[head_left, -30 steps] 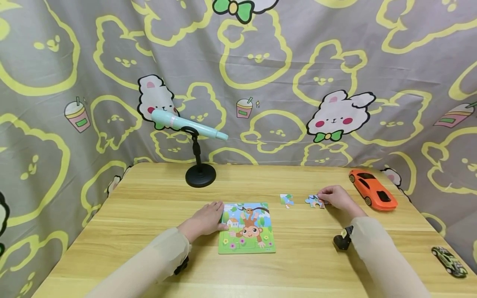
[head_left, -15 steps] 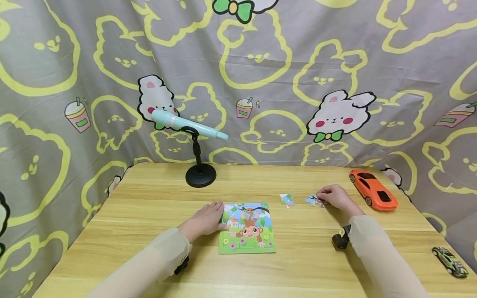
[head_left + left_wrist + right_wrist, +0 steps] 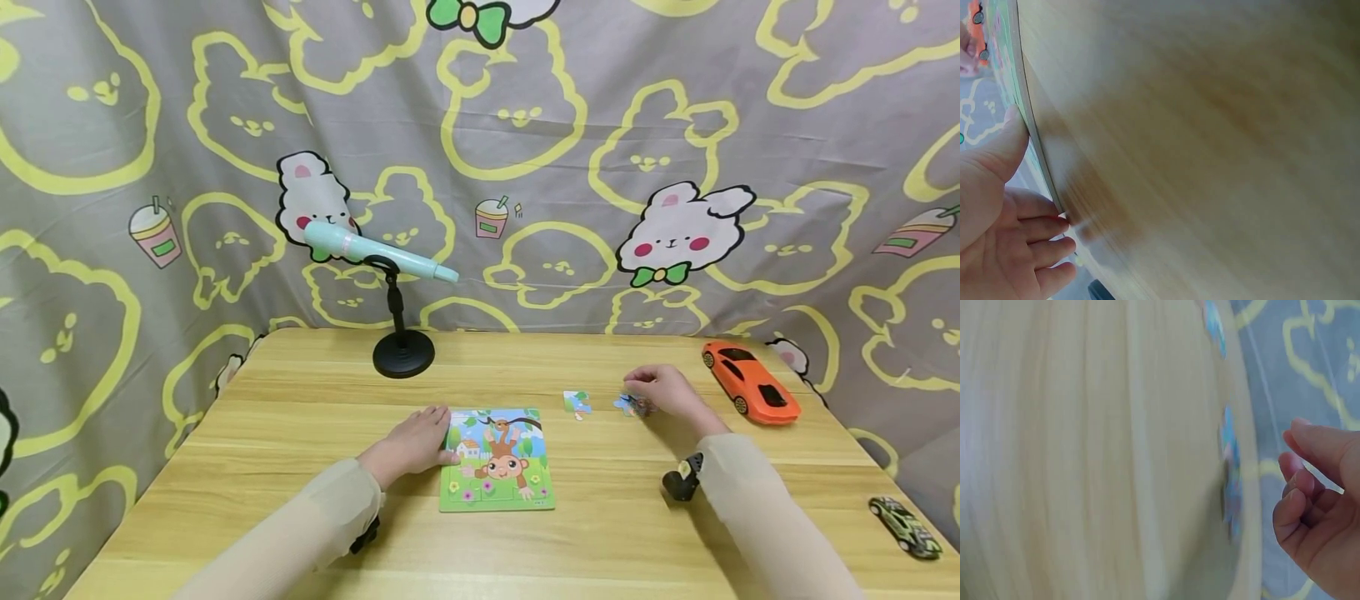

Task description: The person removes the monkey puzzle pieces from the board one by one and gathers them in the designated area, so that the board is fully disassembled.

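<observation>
The square monkey jigsaw puzzle (image 3: 497, 492) lies flat at mid-table, also showing as a thin edge (image 3: 1022, 81) in the left wrist view. My left hand (image 3: 414, 443) rests at its left side, fingers extended near the top left corner and thumb over the edge. Above some loose puzzle pieces (image 3: 626, 406), right of the board, hovers my right hand (image 3: 666, 392). In the right wrist view that hand (image 3: 1329, 500) has loosely bent fingers, nothing visible between them, apart from the pieces (image 3: 1230, 475) below. Another loose piece (image 3: 577, 405) lies between board and right hand.
A mint-green microphone (image 3: 375, 250) stands on a black round-based stand (image 3: 403, 353) at the back left. An orange toy car (image 3: 750, 383) sits at the back right, a small camouflage car (image 3: 904, 527) nearer the right edge. A patterned curtain (image 3: 540, 192) hangs behind the table.
My right hand was at the right-hand loose pieces with its fingertips touching them; now it has lifted and shifted slightly left. The left hand and the board have stayed put.
</observation>
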A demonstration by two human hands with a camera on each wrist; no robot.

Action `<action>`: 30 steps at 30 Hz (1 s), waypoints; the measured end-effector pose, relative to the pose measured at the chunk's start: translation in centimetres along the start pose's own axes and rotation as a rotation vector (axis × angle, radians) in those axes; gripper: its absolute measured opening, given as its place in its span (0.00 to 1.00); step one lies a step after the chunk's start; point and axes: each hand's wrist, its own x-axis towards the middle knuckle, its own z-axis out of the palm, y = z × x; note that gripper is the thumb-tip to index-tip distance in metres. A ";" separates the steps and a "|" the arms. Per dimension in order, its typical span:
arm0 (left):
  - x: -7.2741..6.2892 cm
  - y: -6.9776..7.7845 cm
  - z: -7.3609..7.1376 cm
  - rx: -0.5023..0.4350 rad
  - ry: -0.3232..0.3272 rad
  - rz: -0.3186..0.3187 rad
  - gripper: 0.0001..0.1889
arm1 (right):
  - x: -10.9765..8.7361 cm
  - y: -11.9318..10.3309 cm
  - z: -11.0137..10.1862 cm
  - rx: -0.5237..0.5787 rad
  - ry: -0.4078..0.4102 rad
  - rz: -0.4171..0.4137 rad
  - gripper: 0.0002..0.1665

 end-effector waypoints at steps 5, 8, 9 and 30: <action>-0.1 0.0 0.0 -0.002 0.003 0.002 0.40 | -0.1 -2.4 1.4 -0.035 0.003 -0.100 0.16; -0.1 0.0 0.0 -0.002 0.001 -0.001 0.40 | -0.2 -3.8 2.6 -0.042 -0.008 -0.163 0.14; -0.1 0.0 0.0 -0.002 0.000 -0.002 0.40 | -0.3 -4.2 3.0 -0.044 -0.018 -0.188 0.14; 0.0 0.0 0.0 -0.004 0.003 -0.004 0.39 | -1.2 -8.5 10.8 -0.114 -0.347 -0.428 0.12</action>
